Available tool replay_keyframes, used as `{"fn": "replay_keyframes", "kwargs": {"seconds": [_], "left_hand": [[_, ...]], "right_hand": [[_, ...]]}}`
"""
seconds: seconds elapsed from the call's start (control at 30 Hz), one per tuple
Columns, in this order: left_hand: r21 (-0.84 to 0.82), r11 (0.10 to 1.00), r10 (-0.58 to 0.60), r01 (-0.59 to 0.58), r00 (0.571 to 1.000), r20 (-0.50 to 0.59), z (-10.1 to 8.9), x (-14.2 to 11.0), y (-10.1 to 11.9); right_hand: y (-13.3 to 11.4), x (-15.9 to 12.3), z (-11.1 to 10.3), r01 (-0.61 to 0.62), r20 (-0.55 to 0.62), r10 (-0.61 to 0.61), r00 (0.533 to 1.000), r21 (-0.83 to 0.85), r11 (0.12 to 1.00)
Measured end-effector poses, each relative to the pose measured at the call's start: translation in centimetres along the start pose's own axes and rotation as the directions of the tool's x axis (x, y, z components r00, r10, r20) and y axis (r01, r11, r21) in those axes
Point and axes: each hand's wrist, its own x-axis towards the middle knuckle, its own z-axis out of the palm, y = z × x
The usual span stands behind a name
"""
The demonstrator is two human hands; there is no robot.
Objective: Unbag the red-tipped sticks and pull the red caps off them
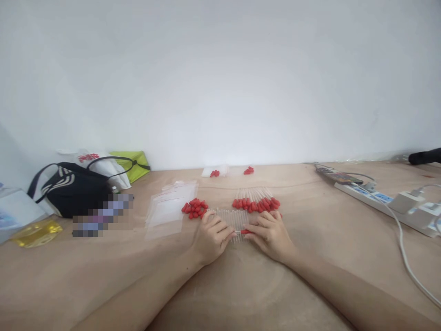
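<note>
Low over the middle of the table, my left hand (214, 235) pinches a clear glass dropper tube. My right hand (272, 234) closes on a red rubber bulb (245, 231), which meets the tube's right end. Beneath and just behind my hands lies a row of bare glass tubes (231, 214), partly covered by my fingers. A pile of loose red bulbs (195, 208) sits behind my left hand. Beyond my right hand, several droppers with red bulbs fitted (257, 204) lie side by side, their tubes pointing at the wall.
Clear plastic bags (168, 207) are stacked left of the bulbs. Small red bulb groups (214, 173) lie near the wall. A black bag (77, 188) and a yellow packet (37, 233) are at the left. To the right are a power strip (365, 195), a phone (342, 178) and white cable (403, 248).
</note>
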Motion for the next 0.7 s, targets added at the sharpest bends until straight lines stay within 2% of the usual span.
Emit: {"fn": "replay_keyframes", "kwargs": {"seconds": [0.23,0.7], "left_hand": [[-0.012,1.0,-0.019,0.019,1.0,0.02,-0.4,-0.2,0.2],[-0.056,0.998,0.026,-0.027,1.0,-0.007,-0.6,-0.2,0.2]], "right_hand": [[-0.2,-0.2,0.0,0.048,-0.004,-0.048,0.999,-0.02,0.999],[-0.7,-0.2,-0.9,0.053,0.027,-0.056,0.998,0.105,0.993]]}}
